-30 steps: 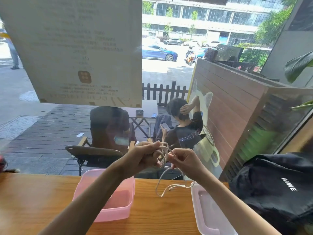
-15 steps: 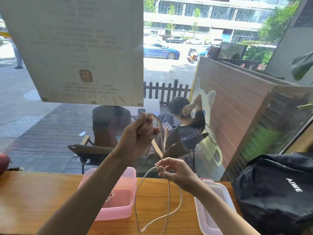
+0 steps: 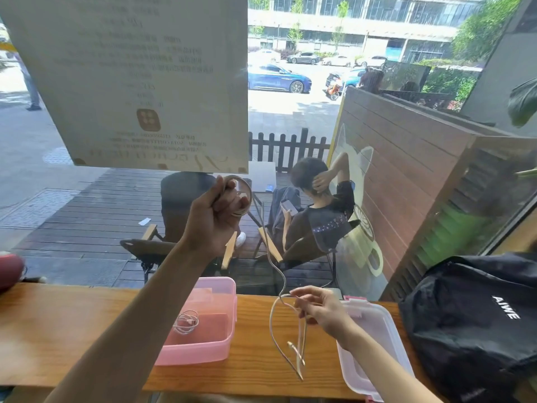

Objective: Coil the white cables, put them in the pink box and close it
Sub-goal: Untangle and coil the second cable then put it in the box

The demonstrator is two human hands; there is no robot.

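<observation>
Cable (image 3: 273, 266) runs from loops gripped in my raised left hand (image 3: 215, 219) down to my right hand (image 3: 316, 309), pinching its slack above the worktop (image 3: 58, 330) beside the open pink box (image 3: 215, 341); I'd feed slack evenly, keeping loops matched.

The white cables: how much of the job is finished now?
Done: one coiled cable lies inside the open pink box. In hand: the left hand holds loops of a second white cable, and the right hand guides its hanging tail. Left: finish coiling, box it, fit the lid.
</observation>
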